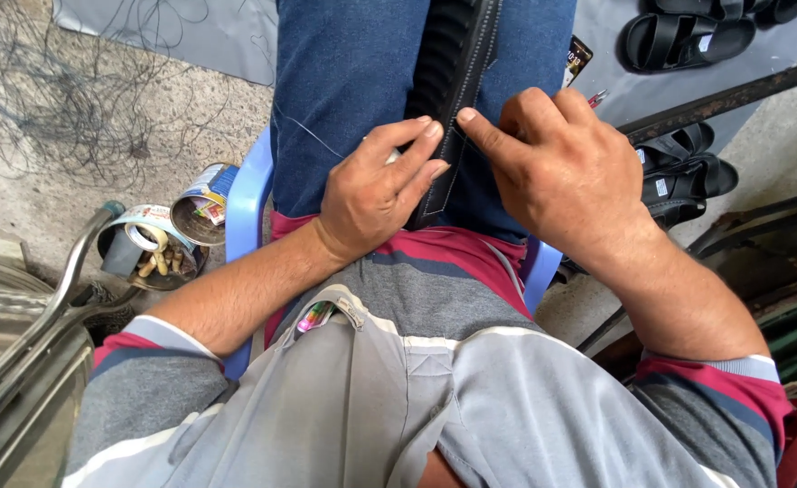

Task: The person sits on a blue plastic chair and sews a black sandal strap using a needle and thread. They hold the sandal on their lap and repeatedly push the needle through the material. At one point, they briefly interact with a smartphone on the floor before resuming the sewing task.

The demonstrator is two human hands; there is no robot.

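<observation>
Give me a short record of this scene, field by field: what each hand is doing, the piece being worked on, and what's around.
left hand: fingers pinching the strap edge on the lap
right hand: forefinger pressing the strap from the other side
strap: black, stitched edge, lying along the jeans
seat: blue chair
floor left: two tins, loose thread
floor right: black sandals, dark bar
</observation>
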